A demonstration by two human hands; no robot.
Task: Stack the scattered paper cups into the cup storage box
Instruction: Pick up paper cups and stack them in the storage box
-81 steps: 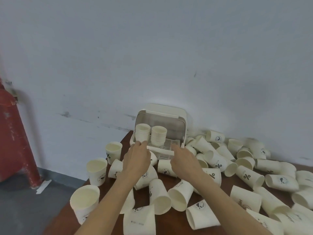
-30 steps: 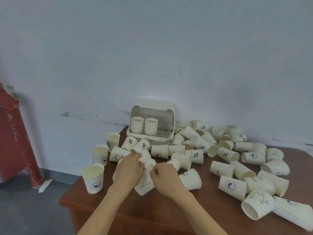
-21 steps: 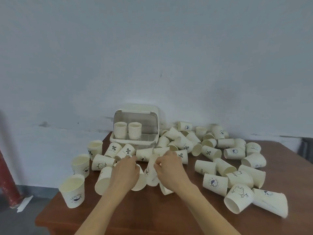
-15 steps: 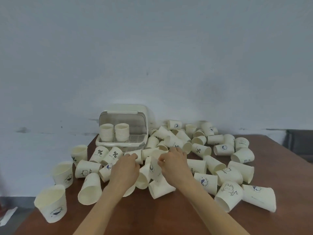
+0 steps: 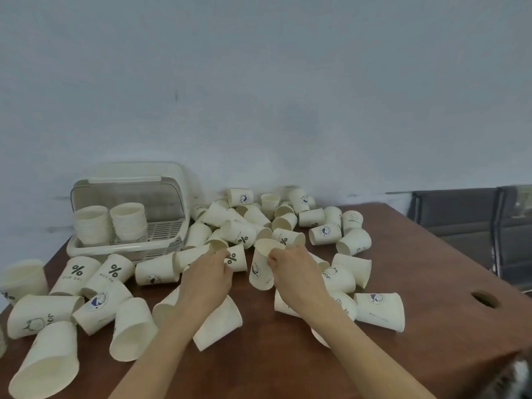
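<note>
Right hand [image 5: 293, 272] curled round an upright cream paper cup [image 5: 262, 266], thumb and fingers pinching its rolled rim, mouth up, small dark print on its smooth tapered wall. Left hand [image 5: 205, 280] just beside, fingers bent over a tipped cup with a percent mark [image 5: 236, 258], fingertips touching its side; whether actually gripping, hard to tell. Both forearms bare, reaching in from the lower edge.

All round the hands, scattered paper cups [image 5: 339, 234] lying on their sides across a brown wooden table [image 5: 431, 283], matte cream paper, conical, some printed with percent signs, some with little blue badges; several dozen, too jumbled for an exact count. A few standing upright at the far left.

At the back left, against the pale wall, the cup storage box [image 5: 129, 249]: glossy cream plastic, slatted grid floor, rounded translucent lid swung up. Inside, two nested stacks [image 5: 92, 226] side by side, mouths up. One round hole [image 5: 486, 299] in the tabletop at right.
</note>
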